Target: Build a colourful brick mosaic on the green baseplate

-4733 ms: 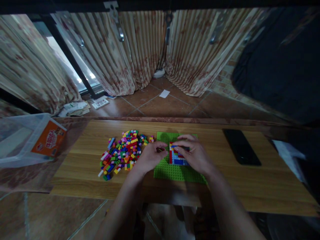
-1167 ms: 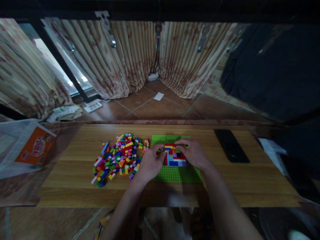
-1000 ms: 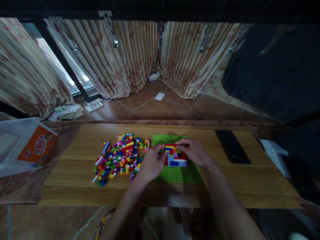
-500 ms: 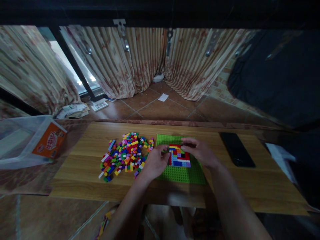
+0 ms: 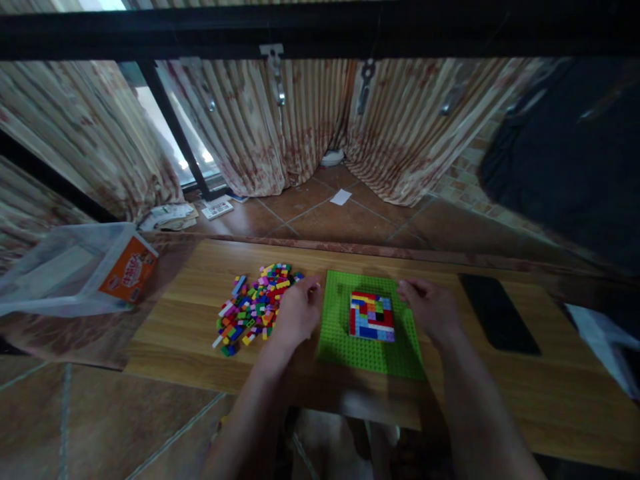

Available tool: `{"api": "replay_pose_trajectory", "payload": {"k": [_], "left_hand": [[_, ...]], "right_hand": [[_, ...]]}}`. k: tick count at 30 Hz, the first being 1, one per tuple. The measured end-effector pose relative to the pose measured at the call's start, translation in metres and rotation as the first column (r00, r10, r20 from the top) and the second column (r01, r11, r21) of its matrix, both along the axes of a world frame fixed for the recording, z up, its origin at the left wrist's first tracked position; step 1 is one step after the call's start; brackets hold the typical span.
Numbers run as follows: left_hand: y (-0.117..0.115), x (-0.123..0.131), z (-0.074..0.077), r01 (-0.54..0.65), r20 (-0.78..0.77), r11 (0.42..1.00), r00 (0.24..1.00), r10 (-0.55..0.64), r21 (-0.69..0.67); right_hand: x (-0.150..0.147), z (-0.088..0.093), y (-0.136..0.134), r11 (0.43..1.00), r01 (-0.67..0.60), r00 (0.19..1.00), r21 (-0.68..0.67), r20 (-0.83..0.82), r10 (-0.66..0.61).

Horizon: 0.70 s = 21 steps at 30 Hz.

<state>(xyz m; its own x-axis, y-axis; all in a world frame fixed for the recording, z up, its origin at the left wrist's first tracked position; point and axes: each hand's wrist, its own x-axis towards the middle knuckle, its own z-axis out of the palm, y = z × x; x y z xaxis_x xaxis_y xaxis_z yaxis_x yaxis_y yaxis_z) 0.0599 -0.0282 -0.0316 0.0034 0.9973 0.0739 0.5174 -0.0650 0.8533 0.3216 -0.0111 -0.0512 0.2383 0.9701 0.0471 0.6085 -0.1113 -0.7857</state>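
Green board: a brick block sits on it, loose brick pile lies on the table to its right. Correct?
Side is wrong: the loose brick pile lies on the table to the left of the green board, as the head view shows. The brick block does sit on the board.

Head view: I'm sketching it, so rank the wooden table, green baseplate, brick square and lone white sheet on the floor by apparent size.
1. Wooden table
2. Green baseplate
3. Brick square
4. White sheet, though farther from the camera

Green baseplate [image 5: 337,337], red-blue-yellow-white brick block [image 5: 373,317], multicoloured loose bricks [image 5: 257,307], brown wood-grained table [image 5: 175,320]
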Motion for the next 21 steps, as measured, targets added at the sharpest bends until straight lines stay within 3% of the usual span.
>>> {"api": "replay_pose_trajectory", "payload": {"k": [2,4,9,13,17,21], "left_hand": [[0.005,-0.023,0.004,-0.182,-0.048,0.983,0.982,0.184,0.035],[0.008,-0.042,0.003,-0.289,-0.022,0.956,0.957,0.290,0.045],[0.008,-0.064,-0.003,-0.390,0.150,0.920,0.912,0.381,0.032],[0.005,-0.072,0.001,-0.455,0.207,0.890,0.872,0.443,0.014],[0.001,-0.083,0.006,-0.459,-0.022,0.888,0.889,0.458,-0.031],[-0.004,-0.090,0.005,-0.351,-0.313,0.930,0.900,0.304,-0.106]], "right_hand": [[-0.006,0.006,-0.002,0.999,0.008,0.999,0.050,0.040,-0.010],[-0.017,0.014,-0.006,0.993,0.002,0.999,0.120,0.053,-0.008],[-0.058,0.027,-0.018,0.960,-0.089,0.995,0.265,-0.025,0.099],[-0.098,0.028,-0.027,0.905,-0.288,0.952,0.314,-0.008,0.305],[-0.130,0.027,-0.034,0.844,-0.459,0.883,0.276,0.043,0.466],[-0.143,0.022,-0.037,0.827,-0.536,0.844,0.168,0.119,0.523]]}}
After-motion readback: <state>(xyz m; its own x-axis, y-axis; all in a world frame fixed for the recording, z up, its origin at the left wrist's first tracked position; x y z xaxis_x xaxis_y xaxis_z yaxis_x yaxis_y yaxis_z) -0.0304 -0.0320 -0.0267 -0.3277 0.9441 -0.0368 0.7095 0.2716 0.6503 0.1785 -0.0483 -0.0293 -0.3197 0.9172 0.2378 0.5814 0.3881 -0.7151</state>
